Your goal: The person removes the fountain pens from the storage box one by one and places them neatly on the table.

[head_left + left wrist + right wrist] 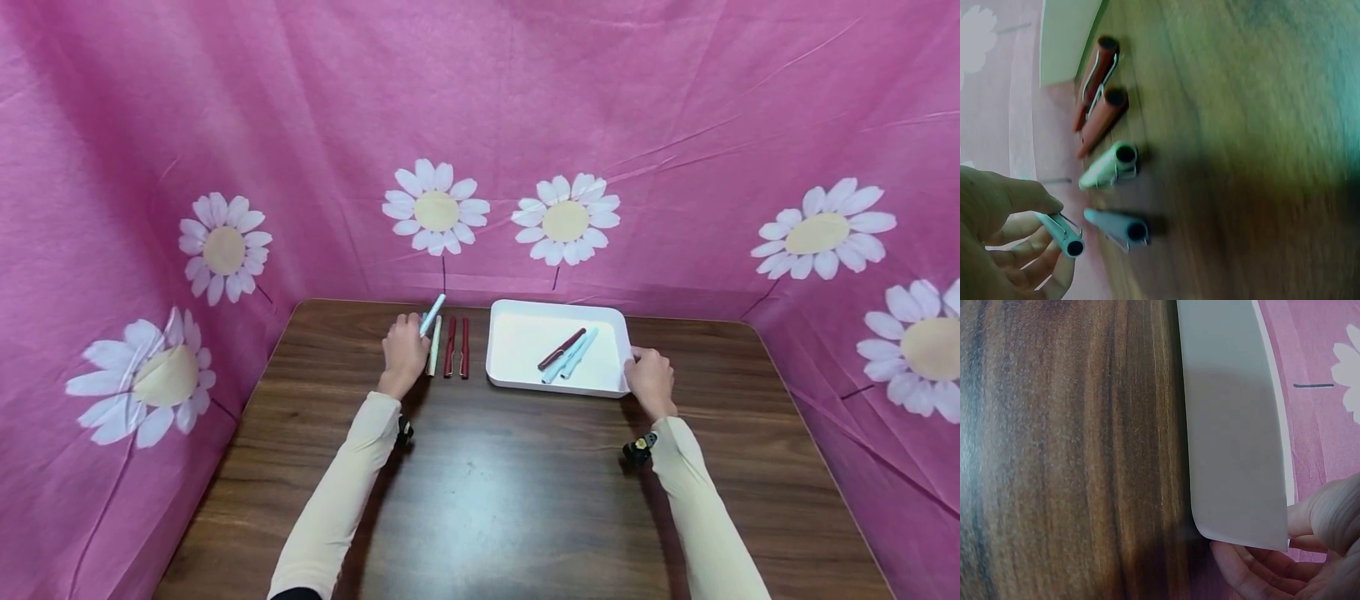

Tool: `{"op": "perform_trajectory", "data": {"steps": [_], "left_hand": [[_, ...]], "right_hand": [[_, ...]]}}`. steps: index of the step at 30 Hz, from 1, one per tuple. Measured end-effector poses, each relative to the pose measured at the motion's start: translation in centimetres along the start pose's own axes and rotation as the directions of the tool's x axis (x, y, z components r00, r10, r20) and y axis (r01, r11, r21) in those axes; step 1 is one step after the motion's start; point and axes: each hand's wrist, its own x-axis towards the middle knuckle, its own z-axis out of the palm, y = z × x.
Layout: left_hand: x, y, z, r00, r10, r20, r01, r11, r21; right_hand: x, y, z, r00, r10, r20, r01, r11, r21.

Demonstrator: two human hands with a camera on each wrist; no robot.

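Observation:
My left hand [405, 354] pinches a light blue pen [1063, 234] between thumb and fingers, its clip and dark round end facing the wrist camera. Just beside that hand, a second light blue pen [1116, 226] lies on the table, mostly covered by the hand in the head view. A pale green pen [435, 346] and two dark red pens [465, 348] lie in a row to its right. At the white tray's [517, 385] right end, my right hand [651, 379] grips the wall, thumb at the rim and fingers low on the outside.
Inside the tray, a dark red pen [562, 349] and two light blue pens [580, 353] lie slanted close together. Both the tray and the row of pens are near the back edge of the brown wooden table [480, 500]. Behind hangs a pink cloth [637, 100] printed with white flowers.

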Motion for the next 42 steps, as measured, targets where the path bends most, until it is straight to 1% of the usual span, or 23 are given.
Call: {"op": "perform_trajectory", "data": {"steps": [2,5,9,14,17,19,25,31,42], "left_hand": [[0.1,-0.7,-0.4,0.999,-0.048,0.018,0.049,0.999,-0.015],[0.2,-1.6,-0.9,0.994,-0.103,0.037,0.104,0.994,-0.030],[0.3,-2.4,-1.4,0.985,-0.148,0.086,0.150,0.988,-0.021],[0.0,-3.3,-1.6,0.964,-0.201,0.172,0.202,0.979,0.009],[-0.3,-3.7,-1.5,0.952,-0.227,0.205,0.226,0.974,0.026],[-0.4,-3.9,-1.4,0.948,-0.234,0.218,0.233,0.972,0.033],[-0.5,-4.1,-1.5,0.946,-0.225,0.232,0.226,0.974,0.023],[-0.4,-4.2,-1.5,0.937,-0.238,0.256,0.244,0.970,0.011],[-0.5,-4.1,-1.5,0.936,-0.246,0.253,0.260,0.965,-0.022]], "right_hand": [[0.0,0.1,0.1,1.000,-0.010,-0.005,0.010,1.000,0.001],[-0.1,0.1,0.1,1.000,-0.021,-0.014,0.021,1.000,0.007],[-0.1,0.1,0.0,1.000,-0.022,-0.020,0.022,1.000,0.013],[-0.1,0.1,0.0,1.000,-0.016,-0.022,0.016,1.000,0.008],[-0.1,0.0,0.1,1.000,-0.014,-0.019,0.014,1.000,0.005],[-0.1,0.0,0.1,1.000,-0.014,-0.014,0.014,1.000,0.004],[0.0,0.0,0.0,1.000,-0.003,-0.012,0.003,1.000,0.006],[0.0,0.0,0.0,1.000,-0.002,-0.016,0.002,1.000,0.009],[0.0,0.0,0.0,1.000,0.006,-0.019,-0.006,1.000,0.008]]}}
